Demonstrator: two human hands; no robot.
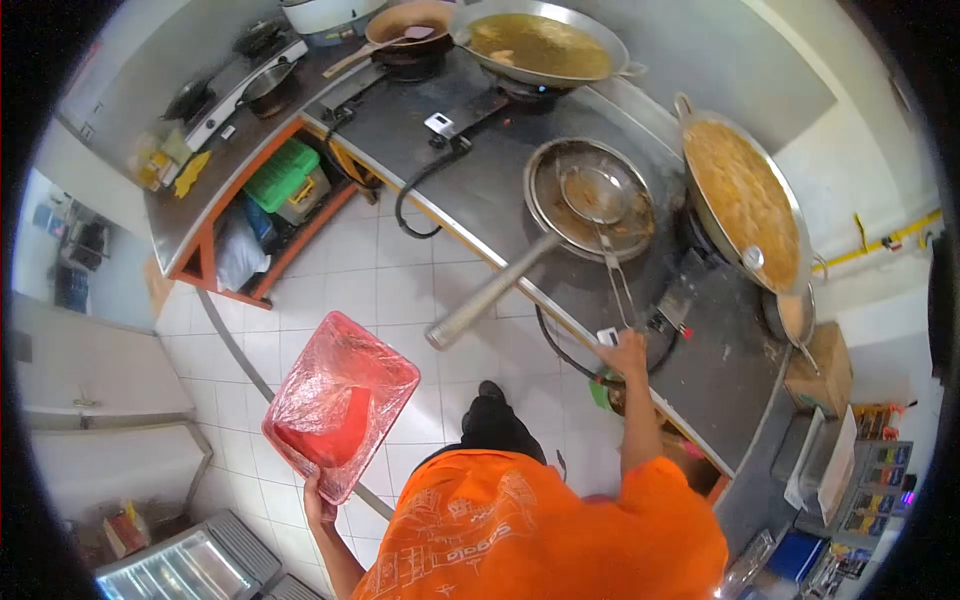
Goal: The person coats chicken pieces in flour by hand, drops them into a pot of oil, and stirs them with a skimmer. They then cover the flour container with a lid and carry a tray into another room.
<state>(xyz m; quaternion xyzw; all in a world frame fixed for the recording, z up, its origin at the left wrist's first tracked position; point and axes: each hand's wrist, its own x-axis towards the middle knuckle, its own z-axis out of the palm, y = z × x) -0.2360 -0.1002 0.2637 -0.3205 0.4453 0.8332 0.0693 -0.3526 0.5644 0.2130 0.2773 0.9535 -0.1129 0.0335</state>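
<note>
In my left hand [318,500] is a red plastic tray [400,372], gripped by its near edge and held tilted over the floor. Clear plastic film covers the tray, with something flat and red inside. My right hand [626,354] closes around the handle end of a small wire strainer [612,262], above the counter's front edge. The strainer's round head overlaps a large round long-handled pan or sieve [537,240] on the dark counter. That larger handle juts out past the counter edge over the floor.
A wide wok of oil [540,45] stands at the back, and another wok of bubbling frying food [745,190] at the right. A brown pan with a spatula [410,25] sits back left. Black hoses [405,205] loop over the counter edge [480,255]. A cardboard box [822,370] stands right.
</note>
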